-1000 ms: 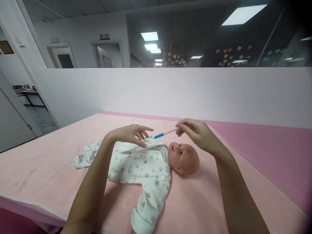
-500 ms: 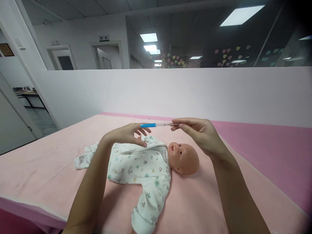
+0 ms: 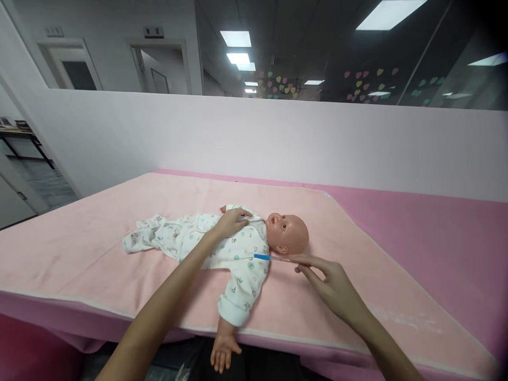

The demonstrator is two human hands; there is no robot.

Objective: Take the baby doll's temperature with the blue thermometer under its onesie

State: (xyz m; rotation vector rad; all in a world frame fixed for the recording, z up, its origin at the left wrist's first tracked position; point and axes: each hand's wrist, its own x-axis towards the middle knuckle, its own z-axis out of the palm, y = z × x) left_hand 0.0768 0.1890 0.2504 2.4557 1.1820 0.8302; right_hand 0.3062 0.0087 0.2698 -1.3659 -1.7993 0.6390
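Observation:
A baby doll (image 3: 287, 233) in a white printed romper (image 3: 222, 248) lies on its back on a pink towel (image 3: 119, 233), head to the right. My left hand (image 3: 232, 221) rests flat on the doll's chest, fingers spread over the far shoulder. My right hand (image 3: 331, 283) pinches a thin thermometer with a blue tip (image 3: 273, 258), held level just in front of the doll's neck, the blue tip over the near shoulder. The doll's near arm hangs over the front edge, its bare hand (image 3: 222, 354) dangling.
The towel covers a darker pink padded table (image 3: 436, 233) running along a white partition wall (image 3: 278, 137). Glass with heart stickers sits above the wall. A doorway opens at the far left.
My right hand has carried the thermometer from above the doll's face down to its near shoulder. My left hand dropped from hovering to resting on the chest. The view has pulled back.

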